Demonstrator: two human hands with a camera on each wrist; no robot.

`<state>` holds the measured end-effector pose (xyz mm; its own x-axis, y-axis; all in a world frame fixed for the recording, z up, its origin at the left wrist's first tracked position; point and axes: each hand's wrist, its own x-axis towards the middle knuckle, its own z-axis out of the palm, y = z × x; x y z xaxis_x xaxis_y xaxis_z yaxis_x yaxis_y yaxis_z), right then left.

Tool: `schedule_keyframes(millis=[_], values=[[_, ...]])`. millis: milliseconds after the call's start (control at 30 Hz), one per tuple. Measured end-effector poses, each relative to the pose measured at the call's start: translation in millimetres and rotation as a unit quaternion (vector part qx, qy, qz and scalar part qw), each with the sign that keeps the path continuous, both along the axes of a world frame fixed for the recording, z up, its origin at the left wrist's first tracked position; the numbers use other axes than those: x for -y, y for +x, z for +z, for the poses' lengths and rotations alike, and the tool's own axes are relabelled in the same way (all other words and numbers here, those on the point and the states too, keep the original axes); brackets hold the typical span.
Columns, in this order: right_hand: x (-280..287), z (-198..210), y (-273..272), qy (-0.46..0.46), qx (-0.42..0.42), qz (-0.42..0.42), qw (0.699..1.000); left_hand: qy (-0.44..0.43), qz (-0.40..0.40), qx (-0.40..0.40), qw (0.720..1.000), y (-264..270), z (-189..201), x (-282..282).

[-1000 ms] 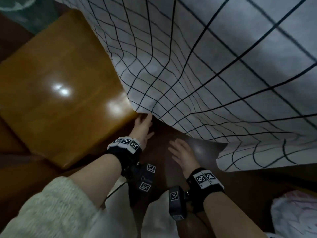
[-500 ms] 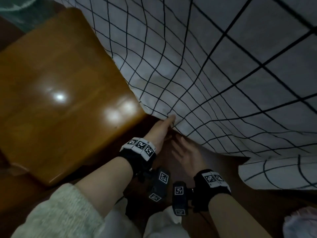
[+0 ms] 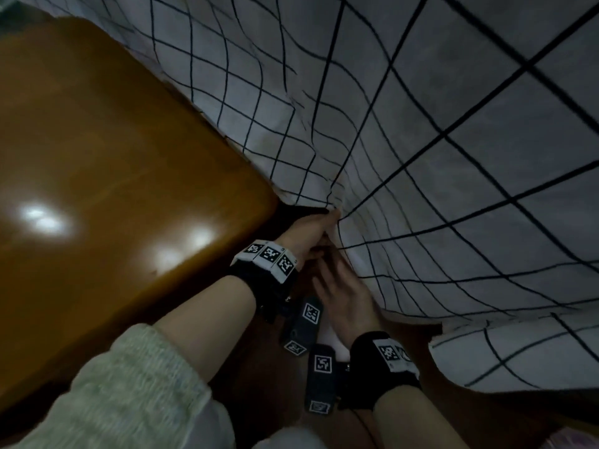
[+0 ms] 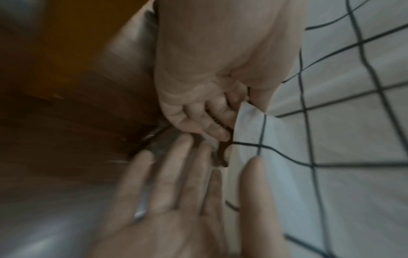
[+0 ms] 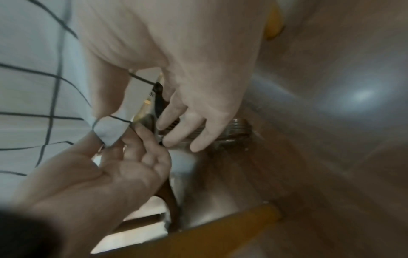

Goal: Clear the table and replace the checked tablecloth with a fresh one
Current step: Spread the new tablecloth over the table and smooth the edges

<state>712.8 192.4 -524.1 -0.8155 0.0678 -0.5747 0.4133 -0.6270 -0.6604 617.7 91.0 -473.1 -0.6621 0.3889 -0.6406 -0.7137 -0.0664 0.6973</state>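
The white checked tablecloth is lifted off the right part of the wooden table and billows across the upper right of the head view. My left hand pinches the cloth's corner just past the table's near corner; in the left wrist view the corner sits between the thumb and curled fingers. My right hand is directly below, fingers straight and pointing at the same corner. Its thumb lies against the cloth, and its fingers hold nothing.
The left half of the table top is bare, glossy wood with light glare. A lower flap of the cloth hangs at the right over the dark brown floor. My pale knit sleeve covers the left forearm.
My left hand moved right from the table's corner and took hold of the cloth's corner. My right hand rose up close beneath it. More bare table shows.
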Motion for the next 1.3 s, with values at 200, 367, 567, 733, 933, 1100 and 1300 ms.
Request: schedule_keyframes(millis=[200, 367, 567, 733, 933, 1100, 1300], values=[[-3, -26, -11, 0.021, -0.06, -0.048, 0.997, 0.094, 0.058, -0.064, 0.992, -10, -44, -7], [2, -34, -15, 0.006, -0.132, -0.034, 0.991, 0.185, 0.041, -0.088, 0.978, -16, -61, 5], [13, -41, -7, 0.003, -0.184, -0.036, 0.982, 0.241, 0.073, -0.099, 0.963, -6, -71, 19], [4, -41, -14, -0.025, -0.171, -0.11, 0.979, 0.219, 0.122, -0.098, 0.963, -3, -77, 15], [-4, -46, -12, 0.044, -0.144, -0.065, 0.987, 0.147, 0.068, -0.12, 0.979, -6, -85, 25], [-9, -42, -8, 0.039, -0.159, -0.074, 0.984, 0.181, 0.037, -0.125, 0.975, -6, -97, 16], [-6, -46, 5, 0.068, -0.124, -0.077, 0.987, 0.217, -0.01, -0.107, 0.97, 2, -108, 2]])
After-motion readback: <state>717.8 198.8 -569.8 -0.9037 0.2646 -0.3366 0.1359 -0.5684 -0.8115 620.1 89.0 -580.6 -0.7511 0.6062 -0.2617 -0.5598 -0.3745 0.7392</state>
